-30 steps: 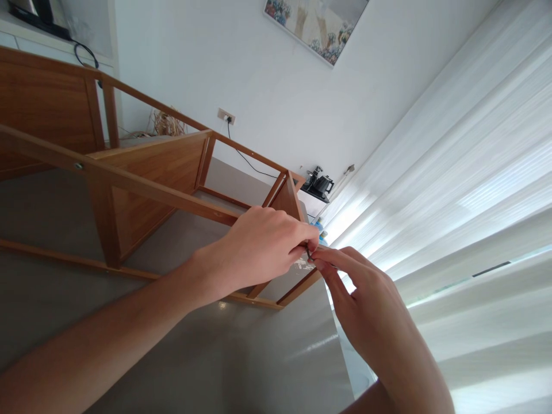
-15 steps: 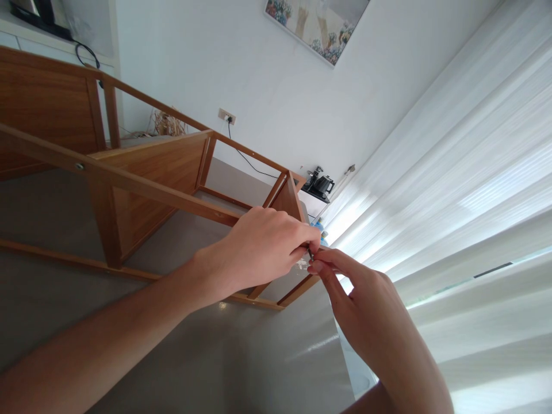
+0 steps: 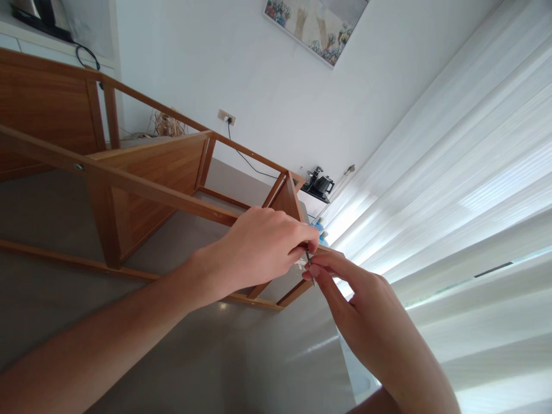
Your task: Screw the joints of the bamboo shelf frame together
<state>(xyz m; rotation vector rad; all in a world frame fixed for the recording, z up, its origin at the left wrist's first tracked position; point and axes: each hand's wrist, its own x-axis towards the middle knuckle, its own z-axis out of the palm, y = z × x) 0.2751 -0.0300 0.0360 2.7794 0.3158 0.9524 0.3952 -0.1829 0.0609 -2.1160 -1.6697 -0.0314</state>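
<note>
A wooden shelf frame [image 3: 172, 192] with panel shelves lies tilted across the left and middle of the view. My left hand [image 3: 265, 247] is closed over the near rail close to its right end, fingers curled round and partly hidden. Just right of it, my right hand [image 3: 345, 282] pinches a thin metal rod [image 3: 309, 259], which looks like a hex key, between thumb and fingers. The rod's upper end meets the rail by my left fingertips; its lower tip sticks out below my right thumb. What it sits in is hidden.
A bolt head [image 3: 78, 167] shows in the near rail. White curtains [image 3: 474, 190] hang on the right. Behind the frame are a black kettle [image 3: 322, 185], a wall socket [image 3: 226, 117] with a cord, and a bundle of dry strands [image 3: 169, 123]. Grey floor [image 3: 185, 356] lies below.
My right fingers have shifted slightly left and changed their hold, and more of the metal rod shows, its lower tip now visible. My left hand stays almost where it was.
</note>
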